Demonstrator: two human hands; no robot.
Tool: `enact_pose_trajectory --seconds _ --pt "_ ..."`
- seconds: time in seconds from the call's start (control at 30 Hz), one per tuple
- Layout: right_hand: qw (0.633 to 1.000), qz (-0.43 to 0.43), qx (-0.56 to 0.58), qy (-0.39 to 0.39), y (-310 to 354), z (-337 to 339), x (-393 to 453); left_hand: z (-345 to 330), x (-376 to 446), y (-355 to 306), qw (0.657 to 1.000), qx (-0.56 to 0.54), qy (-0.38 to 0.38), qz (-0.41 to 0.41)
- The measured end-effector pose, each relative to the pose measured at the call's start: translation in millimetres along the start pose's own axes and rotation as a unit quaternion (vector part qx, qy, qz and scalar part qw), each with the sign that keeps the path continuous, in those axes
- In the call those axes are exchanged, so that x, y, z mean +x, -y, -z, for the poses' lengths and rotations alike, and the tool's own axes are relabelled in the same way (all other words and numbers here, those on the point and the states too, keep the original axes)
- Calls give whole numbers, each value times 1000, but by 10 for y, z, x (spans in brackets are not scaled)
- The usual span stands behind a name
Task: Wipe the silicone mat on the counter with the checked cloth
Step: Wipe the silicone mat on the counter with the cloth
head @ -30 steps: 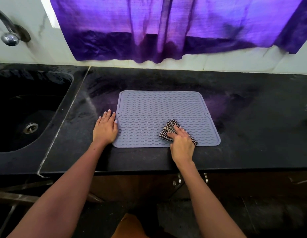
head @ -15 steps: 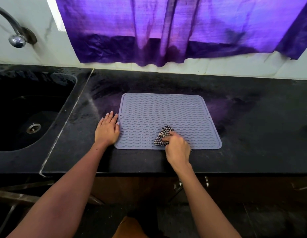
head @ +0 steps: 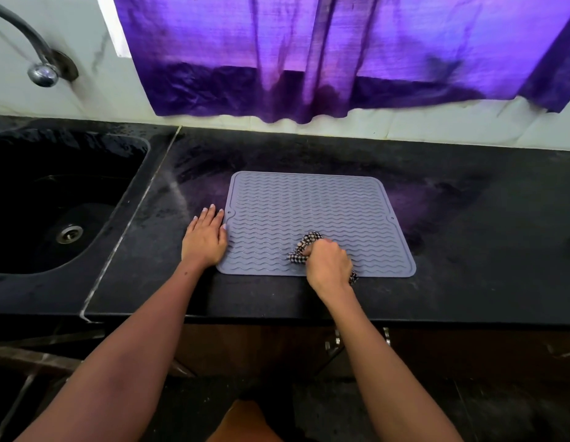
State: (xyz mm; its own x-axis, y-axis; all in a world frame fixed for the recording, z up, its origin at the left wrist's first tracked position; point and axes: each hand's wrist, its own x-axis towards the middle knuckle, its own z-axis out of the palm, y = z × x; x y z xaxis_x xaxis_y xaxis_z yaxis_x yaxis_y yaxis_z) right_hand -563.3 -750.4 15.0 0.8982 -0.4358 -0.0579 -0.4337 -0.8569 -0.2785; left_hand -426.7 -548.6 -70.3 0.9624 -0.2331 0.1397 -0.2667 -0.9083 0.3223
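Observation:
A grey silicone mat (head: 309,205) with wavy ridges lies flat on the black counter (head: 468,250). My right hand (head: 328,266) grips the bunched black-and-white checked cloth (head: 304,247) and holds it down on the mat's front middle. Most of the cloth is hidden under the fist; one corner shows at the mat's front edge. My left hand (head: 205,239) lies flat on the counter, fingers straight, with its thumb side against the mat's left edge.
A black sink (head: 54,202) with a metal drain (head: 69,233) is set in the counter at the left, under a curved metal tap (head: 41,71). A purple curtain (head: 309,59) hangs over the white back wall. Dark cabinet fronts sit below the counter edge.
My right hand with the cloth has slid left along the mat's front part and then slightly back right. My fingers have curled tighter round the cloth. The left hand stays put.

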Motion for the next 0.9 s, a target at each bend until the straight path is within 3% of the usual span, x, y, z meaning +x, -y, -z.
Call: enact_pose_trajectory --seconds 0.13,0.4,0.6,0.77,0.9 --pt "997 27 69 12 156 -35 -49 -10 -1 15 1000 0 -4 -1" --pt "986 154 55 -5 161 -436 -272 -19 19 51 999 -29 -7 -11" --pt "988 149 48 5 188 -397 -240 12 43 99 998 -57 5 -20" --pt "991 79 104 4 375 -244 -171 51 50 93 998 -53 27 -28" --pt "986 104 132 4 587 -314 -253 108 48 92 997 -48 43 -34"
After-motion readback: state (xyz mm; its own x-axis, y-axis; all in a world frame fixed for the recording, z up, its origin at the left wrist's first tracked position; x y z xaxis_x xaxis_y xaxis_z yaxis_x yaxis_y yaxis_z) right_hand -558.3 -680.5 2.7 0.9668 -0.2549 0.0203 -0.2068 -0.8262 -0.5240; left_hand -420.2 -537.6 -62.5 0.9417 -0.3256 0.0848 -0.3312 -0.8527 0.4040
